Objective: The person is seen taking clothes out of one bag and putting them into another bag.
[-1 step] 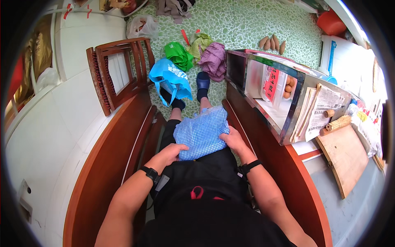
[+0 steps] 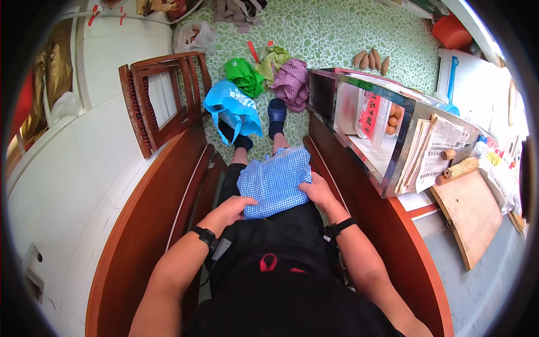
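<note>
A blue-and-white checked cloth (image 2: 275,182) lies spread over my lap and thighs, its far edge uneven and rumpled. My left hand (image 2: 234,209) pinches its near left corner, thumb on top. At its right edge my right hand (image 2: 319,190) grips the fabric in the same way, fingers mostly tucked underneath. Between the two hands the cloth looks fairly flat. Past my feet on the floor are a light blue bag (image 2: 233,106), a green bag (image 2: 244,77), a yellow-green patterned cloth (image 2: 273,62) and a purple checked cloth (image 2: 290,81), all crumpled together.
Dark wooden panels rise on both sides of my legs. To the left stands a wooden chair (image 2: 163,101). On the right are a metal-framed cabinet (image 2: 393,151) with eggs (image 2: 394,118) inside, newspapers (image 2: 443,154) and a wooden board (image 2: 470,216). Sweet potatoes (image 2: 370,59) lie on the green floor.
</note>
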Tool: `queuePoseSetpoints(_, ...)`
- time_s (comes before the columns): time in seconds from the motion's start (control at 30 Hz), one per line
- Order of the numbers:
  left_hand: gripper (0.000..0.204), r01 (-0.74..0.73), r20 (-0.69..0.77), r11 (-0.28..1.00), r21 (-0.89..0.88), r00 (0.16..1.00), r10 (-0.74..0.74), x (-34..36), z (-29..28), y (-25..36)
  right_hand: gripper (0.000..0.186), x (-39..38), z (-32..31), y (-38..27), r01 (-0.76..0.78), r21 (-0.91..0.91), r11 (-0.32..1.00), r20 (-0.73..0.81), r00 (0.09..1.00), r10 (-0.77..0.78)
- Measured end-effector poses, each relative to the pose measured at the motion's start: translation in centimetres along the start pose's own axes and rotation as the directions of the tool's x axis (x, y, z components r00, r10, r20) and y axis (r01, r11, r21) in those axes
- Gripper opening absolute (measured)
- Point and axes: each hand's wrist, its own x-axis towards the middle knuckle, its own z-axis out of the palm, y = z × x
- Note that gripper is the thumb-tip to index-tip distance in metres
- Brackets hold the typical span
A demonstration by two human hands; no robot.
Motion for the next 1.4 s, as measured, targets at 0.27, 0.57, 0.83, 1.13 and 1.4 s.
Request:
queuePoseSetpoints(0.27, 0.053, 0.062, -0.016, 0.970, -0.237, 0.998, -0.068, 3.7, 3.4, 2.2, 0.057, 0.5, -1.2, 0.2, -0.057, -0.369, 0.928, -0.056, 0.998, 0.040)
queuePoseSetpoints(0.57, 0.050, -0.040, -0.164, 0.988, -0.146, 0.986, 0.016, 6.7, 2.7, 3.0, 0.082, -4.5, -0.6, -4.0, 0.197, -0.737, 0.647, -0.127, 0.899, -0.418)
queuePoseSetpoints(0.83, 0.036, -0.027, -0.083, 0.977, -0.214, 0.997, 0.010, 2.4, 1.0, 7.2, 0.097, -7.8, 2.7, -10.9, 0.539, -0.771, 0.339, 0.165, 0.683, -0.712)
queuePoseSetpoints(1.13, 0.036, -0.077, -0.086, 0.990, -0.117, 0.994, 0.068, 0.4, 0.2, 9.6, 0.072, -5.0, 4.7, -10.2, 0.608, -0.767, 0.206, 0.366, 0.677, -0.638)
queuePoseSetpoints(1.4, 0.047, -0.683, -0.440, 0.726, -0.087, 0.680, 0.587, -3.2, -0.4, 9.2, 0.028, -3.3, 2.3, -10.4, 0.493, -0.472, 0.731, 0.009, 0.832, -0.555)
